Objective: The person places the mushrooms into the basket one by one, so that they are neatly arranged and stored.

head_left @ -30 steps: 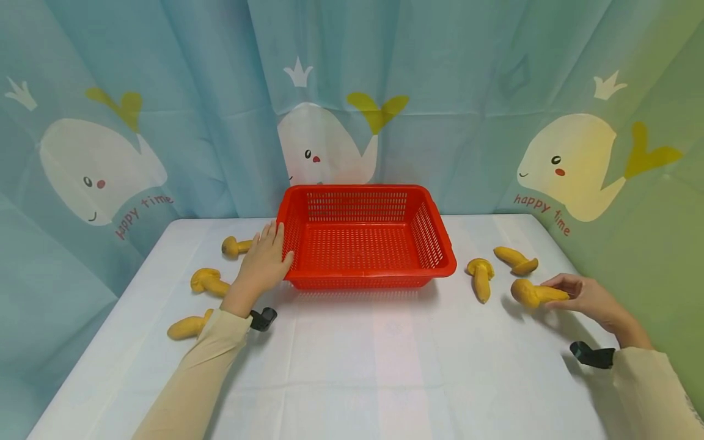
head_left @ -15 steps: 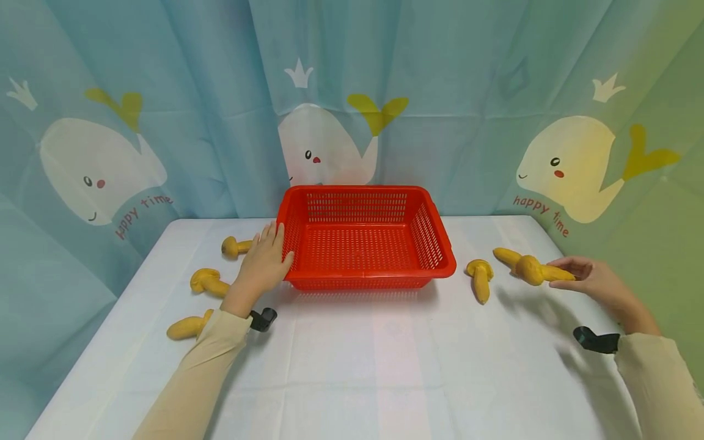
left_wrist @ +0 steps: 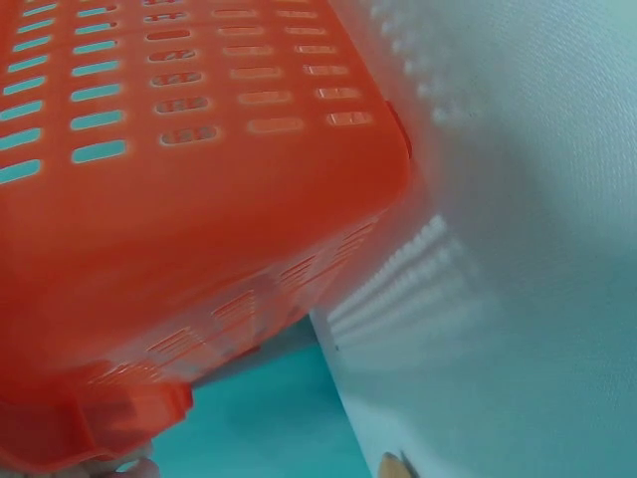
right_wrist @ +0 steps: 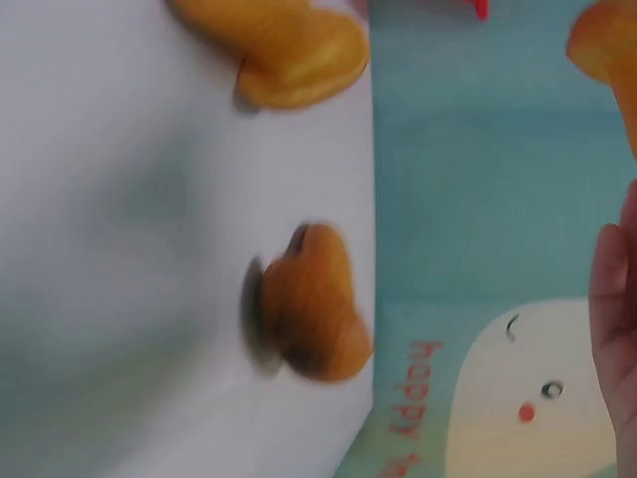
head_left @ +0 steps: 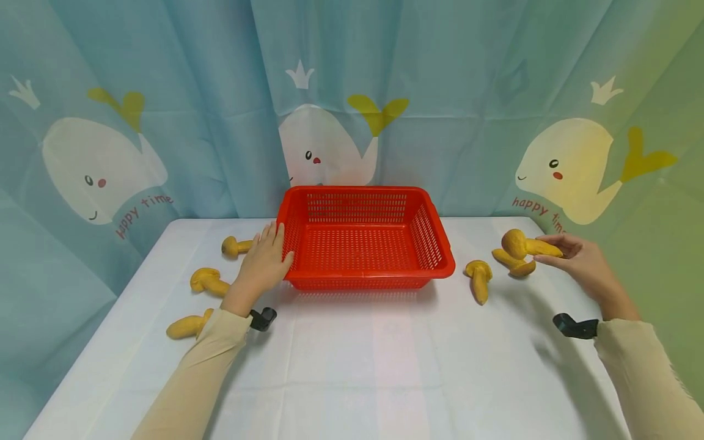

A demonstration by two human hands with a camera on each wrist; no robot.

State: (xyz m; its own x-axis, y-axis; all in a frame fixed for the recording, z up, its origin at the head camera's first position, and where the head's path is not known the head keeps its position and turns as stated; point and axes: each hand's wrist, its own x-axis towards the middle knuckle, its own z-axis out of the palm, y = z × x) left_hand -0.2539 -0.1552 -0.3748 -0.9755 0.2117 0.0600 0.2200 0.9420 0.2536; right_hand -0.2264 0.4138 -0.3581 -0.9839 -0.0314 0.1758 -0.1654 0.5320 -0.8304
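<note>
My right hand (head_left: 585,269) pinches a yellow mushroom (head_left: 516,244) by its stem, cap pointing left, above the table's right side. Beneath and just in front of it lies a second mushroom (head_left: 524,269); a third mushroom (head_left: 480,282) lies closer to the basket. The held mushroom's cap (right_wrist: 602,45) shows at the right edge of the right wrist view, with fingers below it. My left hand (head_left: 265,260) rests on the left rim of a red plastic basket (head_left: 368,274), fingers straight. That basket's slotted wall (left_wrist: 199,229) fills much of the left wrist view.
On the left, beside my left arm, lie three more mushrooms: a far one (head_left: 231,247), a middle one (head_left: 206,280) and a near one (head_left: 184,328), each partly covered or close to the arm. A whale-print curtain (head_left: 451,122) hangs directly behind the white table (head_left: 396,366).
My right hand has carried the mushroom upward and away over the table, lately a little left, passing above the mushroom lying there. The left hand and basket have stayed put.
</note>
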